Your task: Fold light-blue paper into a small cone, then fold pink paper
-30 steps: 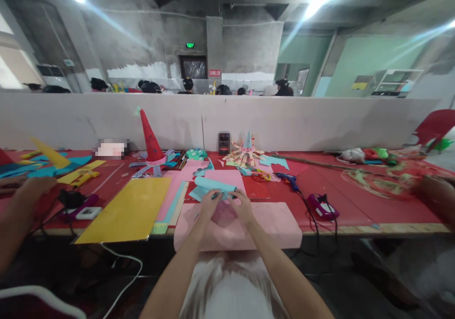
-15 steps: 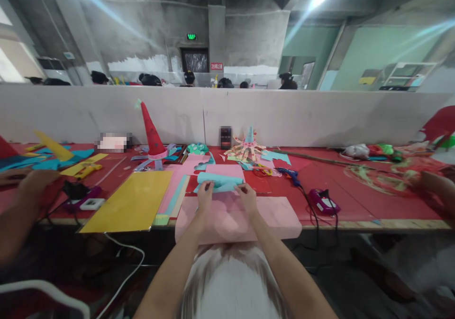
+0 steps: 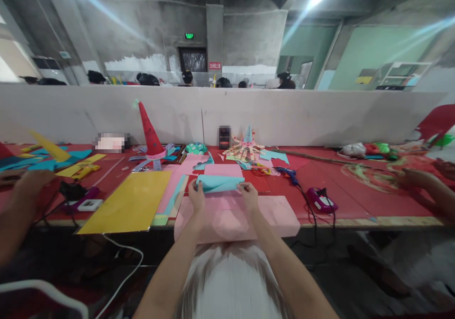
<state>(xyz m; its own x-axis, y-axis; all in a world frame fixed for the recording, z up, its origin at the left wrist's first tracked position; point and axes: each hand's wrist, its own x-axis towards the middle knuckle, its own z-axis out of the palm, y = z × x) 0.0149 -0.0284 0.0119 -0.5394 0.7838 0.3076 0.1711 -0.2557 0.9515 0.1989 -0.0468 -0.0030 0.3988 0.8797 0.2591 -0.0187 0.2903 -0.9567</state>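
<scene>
A light blue sheet of paper (image 3: 220, 183), curled over on itself, is held up between my two hands. My left hand (image 3: 196, 193) pinches its left end, and my right hand (image 3: 248, 192) grips the right end with thumb and fingers. Under my hands a large pink sheet (image 3: 273, 214) hangs over the table's front edge. To the left lie a yellow sheet (image 3: 130, 203) and a fan of coloured sheets. Beyond the blue paper are pink cut-out pieces and a small pointed paper hat (image 3: 248, 141) with a fringe of strips.
A red cone hat (image 3: 152, 136) stands at the back left. On the right are a blue glue gun (image 3: 287, 173), its cord and a purple power box (image 3: 322, 200). Co-workers' hands (image 3: 419, 181) show at both sides. A white partition (image 3: 159, 105) closes off the table's back.
The blue paper has gone from a rolled tube with a loose flap to a flatter, folded-over shape. My left hand has shifted left to the paper's end.
</scene>
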